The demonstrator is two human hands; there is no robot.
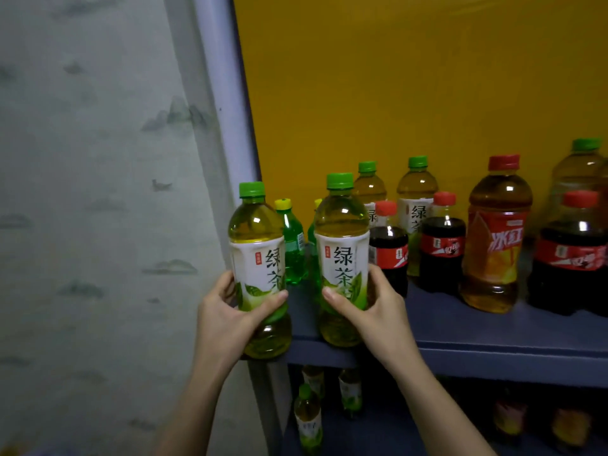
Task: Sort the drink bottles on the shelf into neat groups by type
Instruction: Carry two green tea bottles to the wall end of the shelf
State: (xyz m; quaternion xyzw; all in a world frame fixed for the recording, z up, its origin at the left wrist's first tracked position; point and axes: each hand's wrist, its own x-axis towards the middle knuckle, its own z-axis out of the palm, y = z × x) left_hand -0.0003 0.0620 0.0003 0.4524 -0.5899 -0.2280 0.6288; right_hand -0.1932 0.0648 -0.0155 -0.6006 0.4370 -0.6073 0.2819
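Each grip has a green-tea bottle. The left grip wraps the lower label of the left tea, thumb across the front and fingers behind. The right grip holds the right tea the same way, mirrored. Both grips are closed firmly round their bottles, low on the body, so most of each bottle rises above the hand. Both bottles stand upright, caps up, side by side with a gap between them. They are at the left front corner of the shelf. The left tea's base hangs below the shelf's front edge, so it seems to be in the air in front of the shelf. Whether the right tea's base rests on the front lip or floats just above it cannot be told. The likely home for both is the matching back tea and its twin, which stand farther in and to the right. The right grip is the nearer one. A cola stands just beside the right tea, touching or nearly touching the right fingers. A second cola also stands in front of the back row. A green soda shows through the gap between the held bottles, and a red tea stands well to the right. Going straight back risks knocking the colas, so lifting over them or clearing them first looks wiser.
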